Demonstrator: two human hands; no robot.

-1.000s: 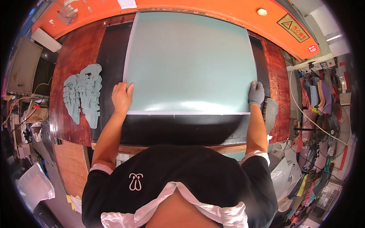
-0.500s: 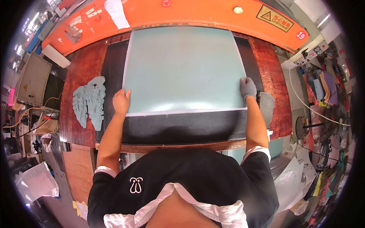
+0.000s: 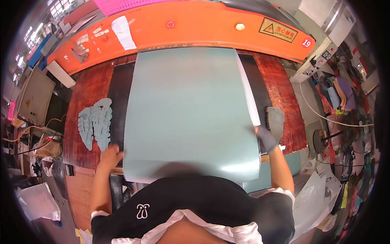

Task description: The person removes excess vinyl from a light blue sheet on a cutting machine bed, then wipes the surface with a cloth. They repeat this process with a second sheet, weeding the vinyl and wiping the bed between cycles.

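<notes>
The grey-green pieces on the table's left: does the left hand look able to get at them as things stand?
Likely yes: the left hand is right by the near end of the grey-green pieces, with nothing visible between; the large sheet lies to the hand's right.

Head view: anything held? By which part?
Cannot tell: left hand and right hand are by opposite edges of the green sheet, but blur hides any grip.

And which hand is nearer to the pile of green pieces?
Left. The left hand is by the near end of the pile; the gloved right hand is across the green sheet.
</notes>
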